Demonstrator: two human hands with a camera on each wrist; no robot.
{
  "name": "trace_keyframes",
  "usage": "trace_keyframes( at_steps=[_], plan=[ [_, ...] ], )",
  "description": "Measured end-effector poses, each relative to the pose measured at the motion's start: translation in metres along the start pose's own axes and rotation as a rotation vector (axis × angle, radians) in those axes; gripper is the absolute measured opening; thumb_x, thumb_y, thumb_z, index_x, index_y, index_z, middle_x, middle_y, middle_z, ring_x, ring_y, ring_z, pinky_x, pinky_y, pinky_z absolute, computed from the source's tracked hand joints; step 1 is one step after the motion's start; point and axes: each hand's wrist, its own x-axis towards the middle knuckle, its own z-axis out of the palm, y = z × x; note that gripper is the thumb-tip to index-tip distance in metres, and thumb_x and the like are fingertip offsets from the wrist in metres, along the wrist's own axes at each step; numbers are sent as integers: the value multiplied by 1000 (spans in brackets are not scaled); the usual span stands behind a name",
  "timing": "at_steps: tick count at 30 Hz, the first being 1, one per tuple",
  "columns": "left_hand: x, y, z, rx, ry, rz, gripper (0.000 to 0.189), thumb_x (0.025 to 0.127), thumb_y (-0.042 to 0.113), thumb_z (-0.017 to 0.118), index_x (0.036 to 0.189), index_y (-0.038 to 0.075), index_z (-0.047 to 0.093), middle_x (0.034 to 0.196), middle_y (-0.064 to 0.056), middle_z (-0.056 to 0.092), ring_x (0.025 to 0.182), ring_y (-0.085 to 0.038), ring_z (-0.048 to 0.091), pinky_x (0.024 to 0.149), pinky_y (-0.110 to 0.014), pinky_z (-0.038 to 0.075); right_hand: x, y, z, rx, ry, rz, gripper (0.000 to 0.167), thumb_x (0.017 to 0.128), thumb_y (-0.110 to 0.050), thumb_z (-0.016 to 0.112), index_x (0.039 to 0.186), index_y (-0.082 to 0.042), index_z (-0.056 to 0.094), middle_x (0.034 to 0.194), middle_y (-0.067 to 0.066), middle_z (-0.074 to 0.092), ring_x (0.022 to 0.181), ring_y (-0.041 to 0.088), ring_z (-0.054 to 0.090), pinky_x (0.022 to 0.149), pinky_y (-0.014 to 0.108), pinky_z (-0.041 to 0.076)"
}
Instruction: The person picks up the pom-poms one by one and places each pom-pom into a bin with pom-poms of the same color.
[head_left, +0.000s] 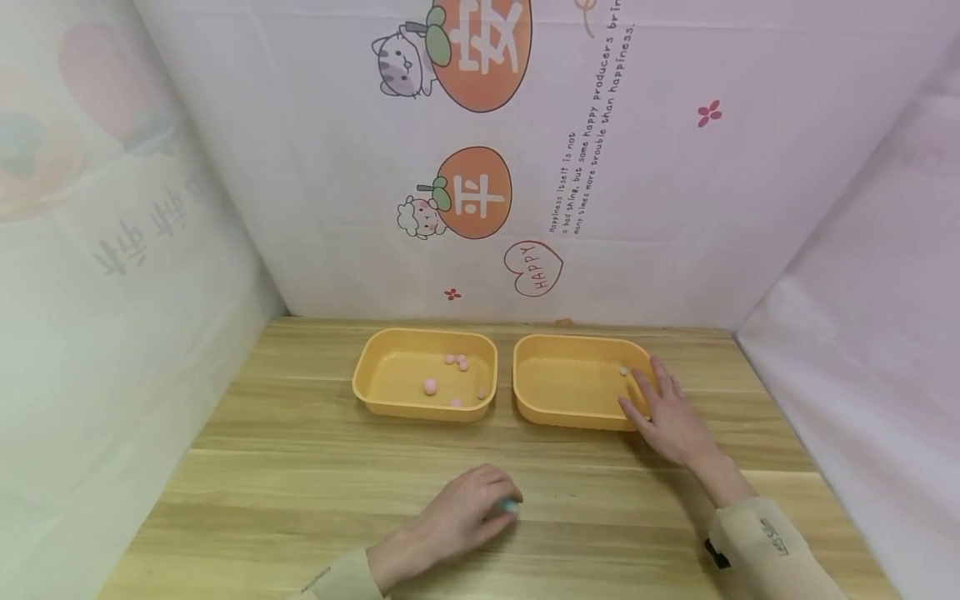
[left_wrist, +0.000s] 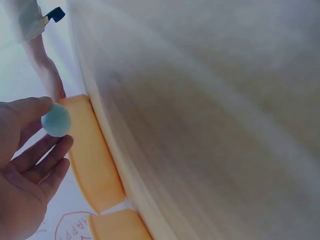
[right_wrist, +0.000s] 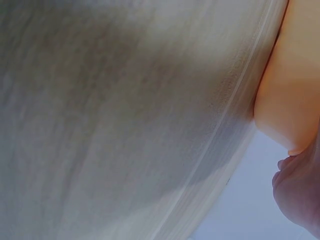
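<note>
My left hand (head_left: 467,510) is over the front middle of the table. Between thumb and fingers it pinches a light blue-green ball (left_wrist: 56,121), which the left wrist view shows large. At the right end of the right yellow tray (head_left: 577,420) is my right hand (head_left: 671,423), fingers spread and reaching over the rim, with no thing seen in its grasp. A small pale ball (head_left: 623,371) lies inside that tray near its fingertips. Only part of the right hand appears in the right wrist view, beside the tray's corner.
To the left stands a second yellow tray (head_left: 427,412) holding several pink balls (head_left: 430,387). Both trays are on a wood-grain table (head_left: 300,467) near its back edge. Printed white cloth (head_left: 637,275) hangs behind, with more cloth at both sides.
</note>
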Motion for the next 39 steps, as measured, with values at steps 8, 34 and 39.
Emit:
trace_keyframes(
  at_steps=[8, 34, 39],
  plan=[
    [7, 1, -3, -29, 139, 90, 18, 95, 16, 87, 111, 11, 80, 113, 1, 79, 109, -13, 75, 101, -21, 62, -1, -2, -3, 6, -10, -2, 86, 115, -56, 43, 171, 6, 25, 181, 36, 4, 168, 60, 5, 139, 68, 3],
    [48, 5, -10, -166, 310, 167, 15, 96, 6, 84, 110, 6, 78, 115, -6, 79, 107, -18, 76, 101, -19, 60, -2, -5, -6, 25, -39, 5, 88, 116, -56, 42, 171, 9, 21, 180, 37, 2, 168, 58, 4, 139, 69, 3],
    [54, 5, -11, -245, 301, 116, 13, 99, 7, 81, 111, 6, 77, 116, -6, 78, 110, -19, 75, 102, -21, 61, -2, -4, -5, 24, -32, 2, 87, 116, -55, 42, 171, 9, 21, 181, 37, 0, 168, 59, 4, 140, 65, -1]
  ],
)
